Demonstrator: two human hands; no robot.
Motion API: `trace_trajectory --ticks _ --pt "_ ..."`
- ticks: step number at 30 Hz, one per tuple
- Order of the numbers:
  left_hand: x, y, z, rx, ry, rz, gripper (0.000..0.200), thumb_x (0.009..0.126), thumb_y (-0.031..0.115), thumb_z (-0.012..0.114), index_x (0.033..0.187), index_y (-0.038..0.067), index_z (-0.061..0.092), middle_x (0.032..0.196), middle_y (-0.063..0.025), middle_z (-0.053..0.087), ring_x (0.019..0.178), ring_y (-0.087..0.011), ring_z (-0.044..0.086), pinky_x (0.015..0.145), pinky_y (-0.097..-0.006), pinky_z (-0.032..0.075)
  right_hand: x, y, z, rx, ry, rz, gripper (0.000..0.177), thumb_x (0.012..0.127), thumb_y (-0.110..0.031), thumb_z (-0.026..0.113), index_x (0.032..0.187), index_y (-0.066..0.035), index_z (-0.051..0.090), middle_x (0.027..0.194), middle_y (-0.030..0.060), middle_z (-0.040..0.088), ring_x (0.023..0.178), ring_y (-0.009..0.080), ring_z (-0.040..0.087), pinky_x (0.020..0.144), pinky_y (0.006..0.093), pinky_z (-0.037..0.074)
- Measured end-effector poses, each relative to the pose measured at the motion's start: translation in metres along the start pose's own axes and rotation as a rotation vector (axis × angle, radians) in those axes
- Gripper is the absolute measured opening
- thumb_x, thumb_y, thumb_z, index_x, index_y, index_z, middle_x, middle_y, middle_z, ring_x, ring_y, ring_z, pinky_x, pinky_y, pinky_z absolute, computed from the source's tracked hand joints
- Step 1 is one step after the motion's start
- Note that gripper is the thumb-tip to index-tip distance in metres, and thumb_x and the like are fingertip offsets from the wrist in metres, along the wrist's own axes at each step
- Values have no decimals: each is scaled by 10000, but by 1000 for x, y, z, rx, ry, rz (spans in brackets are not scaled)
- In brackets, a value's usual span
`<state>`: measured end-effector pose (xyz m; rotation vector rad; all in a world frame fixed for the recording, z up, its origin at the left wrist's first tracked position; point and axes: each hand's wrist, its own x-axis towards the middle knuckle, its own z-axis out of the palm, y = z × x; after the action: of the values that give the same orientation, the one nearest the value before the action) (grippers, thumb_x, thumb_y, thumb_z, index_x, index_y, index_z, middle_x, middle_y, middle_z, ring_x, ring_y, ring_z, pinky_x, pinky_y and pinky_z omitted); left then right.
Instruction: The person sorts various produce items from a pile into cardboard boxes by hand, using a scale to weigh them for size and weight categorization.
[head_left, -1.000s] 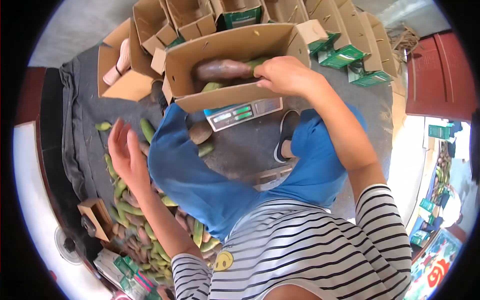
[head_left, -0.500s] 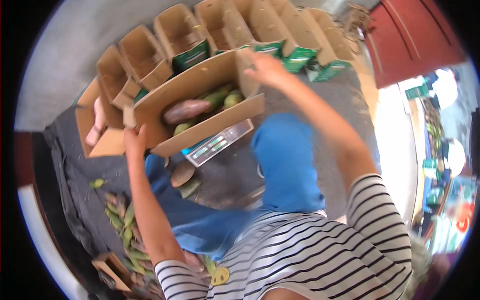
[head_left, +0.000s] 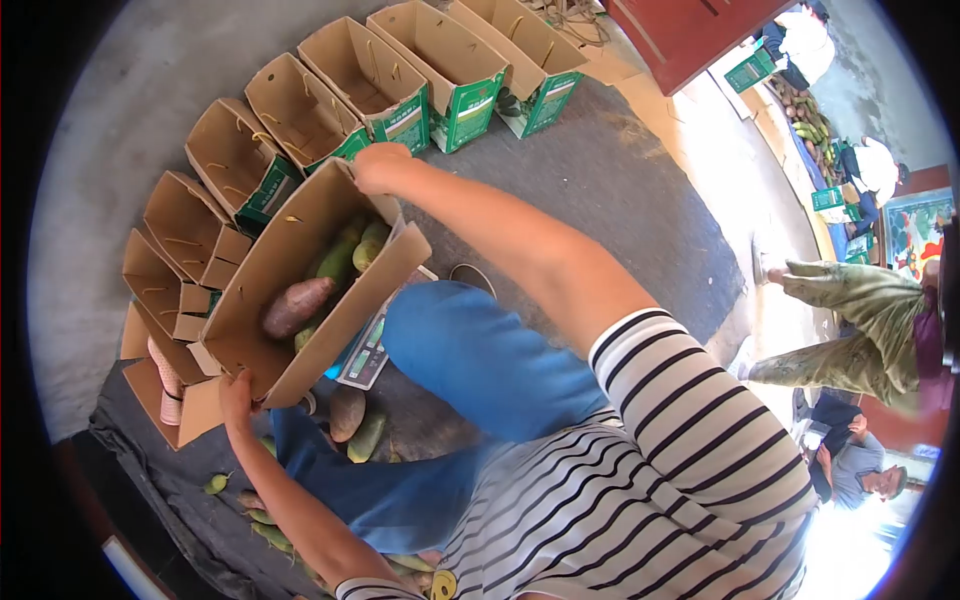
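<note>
A long open cardboard box (head_left: 262,275) sits tilted on a digital scale (head_left: 362,362). Inside it lie a pinkish-brown root vegetable (head_left: 298,306) and several green ones (head_left: 342,248). At the near lower end of the box, my left hand (head_left: 238,396) grips the cardboard beside a folded flap. My right hand (head_left: 380,168) is closed over the far upper edge. A brown vegetable (head_left: 347,414) and a green one (head_left: 367,437) rest on the dark cloth near my left knee.
Open green-and-brown boxes (head_left: 378,80) curve along the wall. A box at left holds a pink netted item (head_left: 166,380). More vegetables (head_left: 265,530) lie at lower left. People (head_left: 865,345) are at right, one walking, beside a red panel (head_left: 690,35).
The view has turned toward the right. The box, still in both hands, appears further left and more steeply angled. A walking person has come into view at the right.
</note>
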<state>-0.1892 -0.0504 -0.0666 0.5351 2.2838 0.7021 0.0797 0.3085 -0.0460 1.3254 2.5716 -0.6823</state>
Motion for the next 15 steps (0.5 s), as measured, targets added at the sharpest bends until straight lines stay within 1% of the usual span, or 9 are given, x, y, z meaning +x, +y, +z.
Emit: trace_trajectory --ticks 4,6,8,10,11,12,13,14,15 --pt "-24 49 11 39 84 145 227 842 226 515 882 12 580 615 -53 549 423 -147 505 326 -270 363 -14 52 0 38 -70 -29 345 812 -342 582 884 -18 678 875 169 668 852 325 645 753 418 505" --pt "-45 96 27 65 73 201 231 838 222 517 878 3 577 632 -55 550 463 -150 524 330 -270 363 -42 100 9 67 90 -52 390 820 -388 576 859 -11 668 828 181 657 822 355 634 737 440 498" --pt "-61 145 49 221 44 408 256 837 227 522 876 -24 561 653 -85 547 509 -172 540 354 -289 389 -82 152 19 98 211 58 413 830 -412 568 837 -9 660 810 191 650 797 366 626 719 447 492" --pt "-90 209 81 361 -58 402 282 828 227 514 879 -49 549 699 -163 573 585 -279 582 479 -376 468 -136 214 30 248 195 162 422 835 -421 559 826 -11 654 839 209 640 818 368 618 720 465 479" --pt "-96 232 105 433 -72 552 279 821 224 513 878 -45 560 733 -201 583 646 -333 589 566 -422 474 -167 247 44 322 298 193 429 845 -422 550 809 -7 650 809 221 627 786 388 605 698 476 468" --pt "-103 253 129 500 -88 703 277 813 222 513 877 -42 570 766 -239 593 707 -387 595 653 -468 481 -210 261 40 280 330 298 396 861 -400 563 829 -16 649 735 181 635 702 341 616 659 435 479" --pt "-114 273 158 581 -107 827 270 806 218 510 875 -32 585 799 -255 598 758 -414 585 699 -490 467 -246 289 56 377 338 385 377 860 -381 571 856 -13 651 739 171 640 695 310 624 654 412 480" --pt "-127 291 188 658 -124 950 264 799 213 506 873 -23 599 831 -271 603 809 -442 575 745 -512 452 -288 308 70 528 424 490 401 852 -388 558 830 1 651 754 195 639 717 351 623 657 430 475" --pt "-146 308 217 741 -167 980 243 796 193 512 874 -9 622 846 -258 616 816 -424 595 736 -508 464 -331 318 79 556 521 555 393 847 -381 569 861 3 657 770 185 654 720 316 641 658 406 480"
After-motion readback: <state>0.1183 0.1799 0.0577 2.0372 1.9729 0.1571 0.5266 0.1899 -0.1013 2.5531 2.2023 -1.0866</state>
